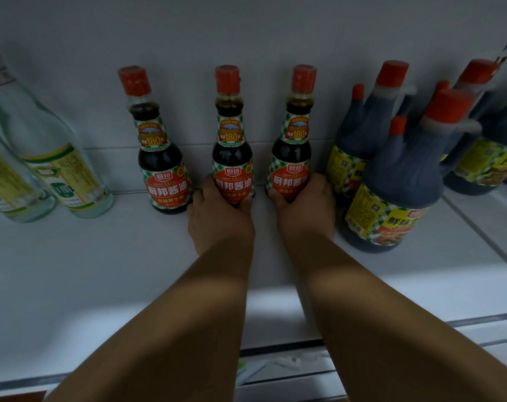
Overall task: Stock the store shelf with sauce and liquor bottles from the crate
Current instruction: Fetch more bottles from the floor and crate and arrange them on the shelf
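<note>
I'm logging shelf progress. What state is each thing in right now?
Left hand: grips middle bottle, upright on shelf.
Right hand: grips right bottle, upright.
Left bottle: upright, free.
Jugs: upright, capped.
Clear bottles: standing.

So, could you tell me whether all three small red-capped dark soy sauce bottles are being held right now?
No: the left hand grips the middle bottle, the right hand the right bottle, and the left bottle stands untouched.

Three red-capped dark glass sauce bottles (232, 146) are ranged along the white metal shelf (101, 256); clear glass liquor bottles (43, 158) are set leftward; dark plastic handled jugs (397, 175) rightward.
</note>
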